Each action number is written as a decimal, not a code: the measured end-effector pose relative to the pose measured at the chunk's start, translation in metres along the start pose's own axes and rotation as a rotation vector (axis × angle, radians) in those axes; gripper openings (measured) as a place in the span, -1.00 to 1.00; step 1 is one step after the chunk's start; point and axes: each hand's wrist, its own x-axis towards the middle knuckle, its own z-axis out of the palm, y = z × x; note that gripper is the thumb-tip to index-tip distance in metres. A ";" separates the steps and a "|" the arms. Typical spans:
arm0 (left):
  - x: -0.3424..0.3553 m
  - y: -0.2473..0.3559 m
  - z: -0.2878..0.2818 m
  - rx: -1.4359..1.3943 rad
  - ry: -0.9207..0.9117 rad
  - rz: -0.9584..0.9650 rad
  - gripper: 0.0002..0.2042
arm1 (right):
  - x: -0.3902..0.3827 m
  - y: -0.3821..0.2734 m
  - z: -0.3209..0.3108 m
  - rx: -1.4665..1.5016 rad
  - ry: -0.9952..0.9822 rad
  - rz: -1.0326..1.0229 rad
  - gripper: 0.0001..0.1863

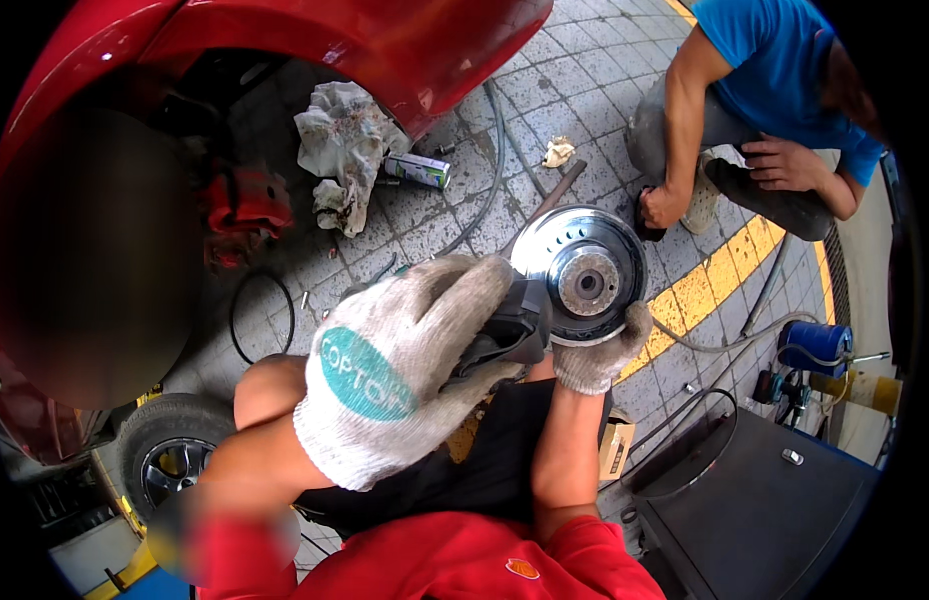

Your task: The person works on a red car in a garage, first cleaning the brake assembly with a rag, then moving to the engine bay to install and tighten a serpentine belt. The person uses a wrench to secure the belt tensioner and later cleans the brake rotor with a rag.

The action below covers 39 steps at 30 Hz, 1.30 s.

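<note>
My left hand (pixel 375 365), in a pale knit work glove, grips a dark grey power tool (pixel 515 325); its kind is mostly hidden by the glove. The tool's front end sits at the near left of a shiny brake disc (pixel 588 275), overlapping it from this angle. Whether the two touch I cannot tell. With fingers curled at the rim, my right hand (pixel 605 352), gloved too, holds the disc's near right edge. The disc faces up toward me, its raised hub rusty and centre hole dark.
A red car body (pixel 415 50) arches over a red brake caliper (pixel 247 200). Crumpled plastic sheeting (pixel 347 150), a spray can (pixel 419 170) and a hose (pixel 500 150) lie on tiles. A co-worker in blue (pixel 765 80) crouches far right. A wheel (pixel 175 450) and black cabinet (pixel 760 505) flank me.
</note>
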 end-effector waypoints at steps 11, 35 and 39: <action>-0.006 -0.012 0.005 0.009 -0.041 -0.040 -0.34 | 0.005 0.002 -0.028 -0.073 0.029 -0.026 -0.30; -0.006 -0.036 0.024 -0.003 -0.084 -0.130 -0.38 | 0.003 -0.002 -0.039 -0.077 -0.026 -0.003 -0.39; -0.006 -0.033 0.027 -0.038 -0.119 -0.166 -0.38 | 0.005 -0.007 -0.048 -0.133 -0.113 0.013 -0.43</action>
